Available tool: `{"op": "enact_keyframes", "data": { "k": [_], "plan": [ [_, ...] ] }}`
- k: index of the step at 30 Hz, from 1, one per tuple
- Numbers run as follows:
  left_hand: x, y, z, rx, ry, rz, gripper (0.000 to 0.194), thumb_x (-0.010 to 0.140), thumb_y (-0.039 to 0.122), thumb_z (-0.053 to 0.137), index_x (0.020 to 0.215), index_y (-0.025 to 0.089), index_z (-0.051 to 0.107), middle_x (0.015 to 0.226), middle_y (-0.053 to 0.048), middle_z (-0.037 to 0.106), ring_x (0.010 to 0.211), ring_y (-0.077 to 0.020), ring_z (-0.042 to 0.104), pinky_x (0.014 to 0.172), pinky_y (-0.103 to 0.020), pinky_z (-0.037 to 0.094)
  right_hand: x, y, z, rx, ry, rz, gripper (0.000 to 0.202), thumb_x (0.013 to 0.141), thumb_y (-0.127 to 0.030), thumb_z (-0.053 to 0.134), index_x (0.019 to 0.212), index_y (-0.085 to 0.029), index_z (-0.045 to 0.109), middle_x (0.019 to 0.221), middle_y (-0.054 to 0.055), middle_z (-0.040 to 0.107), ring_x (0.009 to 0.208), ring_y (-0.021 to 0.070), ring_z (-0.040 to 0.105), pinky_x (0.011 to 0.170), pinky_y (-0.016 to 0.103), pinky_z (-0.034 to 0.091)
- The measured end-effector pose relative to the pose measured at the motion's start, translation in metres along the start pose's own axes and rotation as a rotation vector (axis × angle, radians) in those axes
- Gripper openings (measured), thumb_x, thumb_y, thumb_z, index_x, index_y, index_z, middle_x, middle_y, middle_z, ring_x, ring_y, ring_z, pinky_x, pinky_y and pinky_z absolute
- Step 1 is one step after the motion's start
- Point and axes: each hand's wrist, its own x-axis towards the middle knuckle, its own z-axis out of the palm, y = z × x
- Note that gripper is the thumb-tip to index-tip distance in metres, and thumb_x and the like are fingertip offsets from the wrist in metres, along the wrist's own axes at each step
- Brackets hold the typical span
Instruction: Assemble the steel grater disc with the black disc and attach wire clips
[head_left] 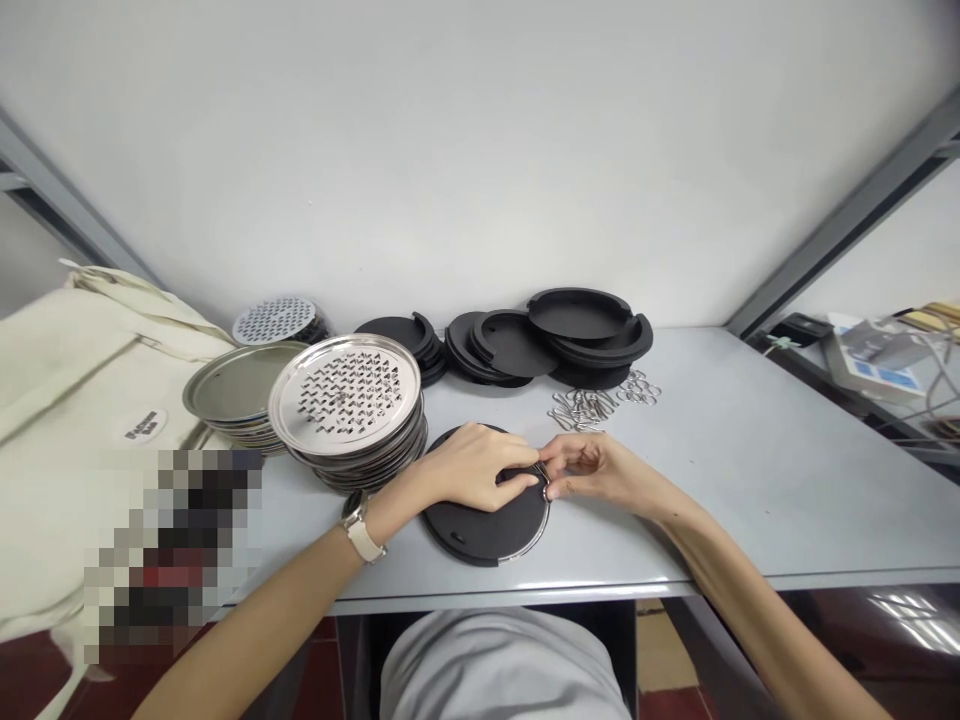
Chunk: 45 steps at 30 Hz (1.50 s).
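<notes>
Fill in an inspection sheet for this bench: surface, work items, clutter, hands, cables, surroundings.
Surface: grey tabletop, with a few small specks at right.
Work items: black disc at the front, a metal rim showing along its lower right edge; perforated metal plate topping a stack at left; black round pieces in overlapping piles behind; loose wire clips near them.
Clutter: cream bag at far left, beside the plates.
Hands: left hand over the disc; right hand at its right edge, fingertips by a small metal piece; exact grip unclear.
Cables: light cables at far right, off the tabletop.
Surroundings: white wall behind; grey metal posts either side.
</notes>
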Motion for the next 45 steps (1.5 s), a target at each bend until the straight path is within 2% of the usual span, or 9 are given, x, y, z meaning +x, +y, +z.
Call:
{"op": "enact_keyframes", "data": {
  "k": [7, 17, 26, 31, 33, 38, 42, 45],
  "plan": [
    [-0.001, 0.001, 0.0, 0.005, 0.008, -0.016, 0.017, 0.09, 0.033, 0.048, 0.087, 0.021, 0.059, 0.081, 0.002, 0.063, 0.072, -0.0136, 0.058, 0.055, -0.026, 0.028, -0.003, -0.001, 0.0, -0.025, 0.005, 0.006, 0.036, 0.068, -0.04, 0.078, 0.093, -0.017, 0.065, 0.077, 0.0, 0.064, 0.076, 0.0157, 0.063, 0.076, 0.03, 0.05],
    [0.0, 0.001, 0.004, -0.004, 0.051, -0.01, 0.017, 0.09, 0.034, 0.048, 0.089, 0.021, 0.06, 0.083, 0.002, 0.064, 0.072, -0.014, 0.058, 0.055, -0.027, 0.028, -0.007, 0.003, 0.0, -0.024, 0.033, -0.008, 0.038, 0.074, -0.037, 0.075, 0.104, -0.018, 0.062, 0.079, 0.0, 0.064, 0.077, 0.0147, 0.062, 0.075, 0.028, 0.049],
    [0.001, 0.003, 0.002, 0.002, 0.053, -0.059, 0.019, 0.09, 0.033, 0.048, 0.08, 0.019, 0.057, 0.08, 0.001, 0.063, 0.072, -0.0142, 0.058, 0.059, -0.026, 0.031, -0.016, -0.001, 0.001, -0.024, 0.077, -0.03, 0.036, 0.077, -0.037, 0.072, 0.107, -0.019, 0.062, 0.078, 0.001, 0.063, 0.077, 0.0157, 0.06, 0.077, 0.03, 0.049],
    [0.001, 0.005, 0.001, 0.037, 0.075, -0.042, 0.018, 0.09, 0.032, 0.048, 0.079, 0.02, 0.054, 0.081, 0.001, 0.063, 0.071, -0.0139, 0.058, 0.058, -0.027, 0.031, -0.014, 0.002, 0.004, -0.014, 0.103, -0.072, 0.047, 0.079, -0.036, 0.071, 0.12, -0.023, 0.054, 0.077, -0.001, 0.06, 0.077, 0.0151, 0.059, 0.078, 0.031, 0.048],
    [0.001, 0.005, 0.001, 0.048, 0.066, -0.042, 0.018, 0.09, 0.033, 0.047, 0.08, 0.02, 0.055, 0.081, 0.001, 0.063, 0.071, -0.0142, 0.058, 0.058, -0.027, 0.031, -0.014, 0.004, 0.004, -0.02, 0.106, -0.075, 0.043, 0.079, -0.037, 0.07, 0.116, -0.022, 0.055, 0.078, 0.0, 0.06, 0.077, 0.0153, 0.059, 0.077, 0.03, 0.049],
    [0.001, 0.007, 0.0, 0.058, 0.034, -0.08, 0.022, 0.091, 0.036, 0.046, 0.08, 0.019, 0.053, 0.081, -0.001, 0.062, 0.072, -0.0164, 0.059, 0.059, -0.028, 0.033, -0.013, 0.005, 0.004, -0.132, 0.148, -0.08, 0.026, 0.08, -0.042, 0.067, 0.09, -0.019, 0.065, 0.085, 0.004, 0.064, 0.082, 0.018, 0.059, 0.078, 0.031, 0.049],
    [0.002, 0.01, -0.005, -0.04, 0.08, -0.18, 0.019, 0.095, 0.034, 0.038, 0.097, 0.018, 0.048, 0.081, -0.001, 0.06, 0.067, -0.0171, 0.057, 0.058, -0.028, 0.035, -0.014, 0.004, 0.006, -0.193, 0.209, -0.1, 0.026, 0.083, -0.045, 0.063, 0.087, -0.019, 0.066, 0.087, 0.006, 0.067, 0.083, 0.0202, 0.061, 0.079, 0.033, 0.048],
    [0.003, 0.011, -0.006, -0.178, 0.107, -0.183, 0.016, 0.095, 0.033, 0.04, 0.099, 0.02, 0.047, 0.083, 0.0, 0.058, 0.07, -0.0151, 0.056, 0.062, -0.026, 0.038, -0.014, 0.002, 0.008, -0.212, 0.25, -0.121, 0.029, 0.083, -0.048, 0.062, 0.088, -0.02, 0.067, 0.083, 0.006, 0.068, 0.082, 0.0212, 0.061, 0.077, 0.034, 0.048]
  ]
}}
